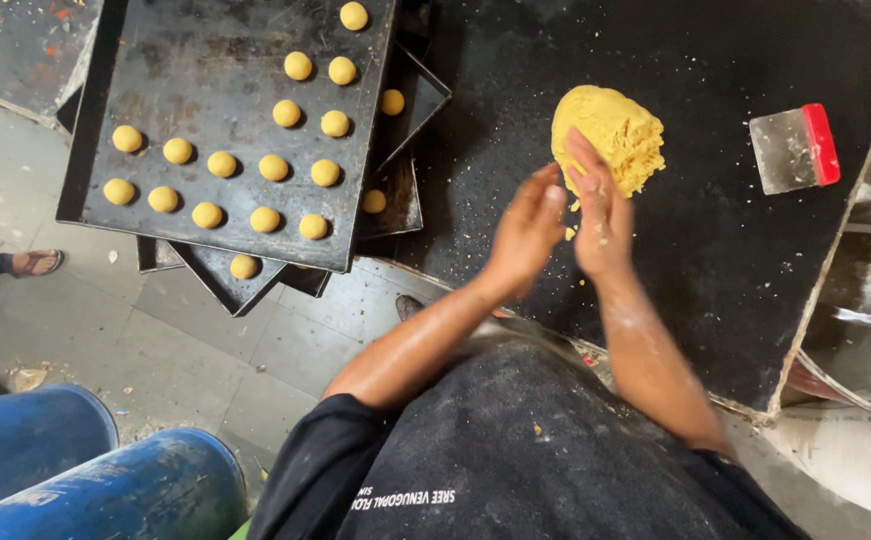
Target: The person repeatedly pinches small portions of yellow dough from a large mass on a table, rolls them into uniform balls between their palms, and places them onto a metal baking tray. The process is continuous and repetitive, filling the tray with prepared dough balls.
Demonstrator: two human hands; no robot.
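Below our dark apron (546, 450), our left hand (528, 228) and right hand (596, 215) press flat together, perhaps rolling a hidden piece, just beside the yellow dough mound (611, 135) on the black table (716, 250).

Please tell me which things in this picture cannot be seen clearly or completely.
Head view:
- What lies between the palms: the left hand and right hand are pressed together and hide it.
- Near side of the dough mound: covered by the right hand's fingers.
- Lower trays: mostly hidden under the top tray, so their dough balls cannot be counted.
- Blue drums: cut off by the bottom and left edges.
- Scraper blade: translucent, surface unclear.
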